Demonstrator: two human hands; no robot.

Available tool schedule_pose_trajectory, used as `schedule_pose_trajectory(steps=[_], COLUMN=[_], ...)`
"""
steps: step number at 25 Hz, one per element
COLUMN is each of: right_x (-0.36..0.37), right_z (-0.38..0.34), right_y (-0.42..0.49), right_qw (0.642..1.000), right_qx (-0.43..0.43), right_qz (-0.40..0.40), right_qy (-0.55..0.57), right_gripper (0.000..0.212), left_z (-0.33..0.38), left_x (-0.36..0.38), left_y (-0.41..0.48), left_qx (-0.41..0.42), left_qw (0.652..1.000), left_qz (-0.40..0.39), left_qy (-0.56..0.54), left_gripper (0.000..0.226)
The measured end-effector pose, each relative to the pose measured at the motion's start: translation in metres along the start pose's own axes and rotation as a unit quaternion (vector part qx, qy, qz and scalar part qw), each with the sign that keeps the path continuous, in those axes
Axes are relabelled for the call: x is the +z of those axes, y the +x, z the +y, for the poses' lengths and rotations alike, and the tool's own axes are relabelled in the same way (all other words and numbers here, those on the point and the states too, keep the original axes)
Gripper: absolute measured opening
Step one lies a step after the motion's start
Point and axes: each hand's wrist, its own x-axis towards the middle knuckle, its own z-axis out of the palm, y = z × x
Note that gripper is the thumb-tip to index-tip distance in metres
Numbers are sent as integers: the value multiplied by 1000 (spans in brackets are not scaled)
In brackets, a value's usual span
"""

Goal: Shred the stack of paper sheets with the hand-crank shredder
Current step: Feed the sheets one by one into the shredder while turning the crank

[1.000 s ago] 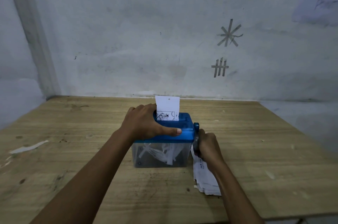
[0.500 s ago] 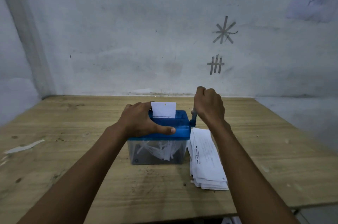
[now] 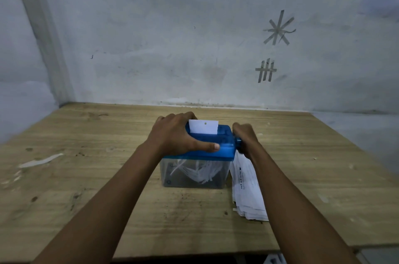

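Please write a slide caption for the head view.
Left hand steadies the blue shredder, right hand grips its crank; one sheet stands in the slot.

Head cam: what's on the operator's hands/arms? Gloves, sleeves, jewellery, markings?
Both bare. Left hand and right hand: no gloves, rings or wristbands showing. Left forearm and right forearm unsleeved to the frame edge; no markings visible. Right hand is slightly blurred, so fine detail there can't be told.
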Motion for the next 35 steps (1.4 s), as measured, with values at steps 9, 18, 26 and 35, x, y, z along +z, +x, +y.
schedule_pose_trajectory(steps=[9,18,26,35], right_x=[-18,-21,-13,0], right_z=[52,-1,-56,42], right_y=[-83,-102,-19,-19], right_qw=[995,931,986,999], right_qx=[-59,-253,-107,15], right_qz=[22,262,128,-23], right_qy=[-75,-40,8,30], right_gripper=[42,62,35,25], left_z=[0,2,0,5], left_x=[1,0,0,2], left_y=[-3,-5,-3,-3], left_qx=[-6,18,33,-6], left_qw=[1000,1000,999,1000], left_qz=[-16,-25,-25,6], left_qy=[-7,-1,9,22], left_gripper=[103,98,105,106])
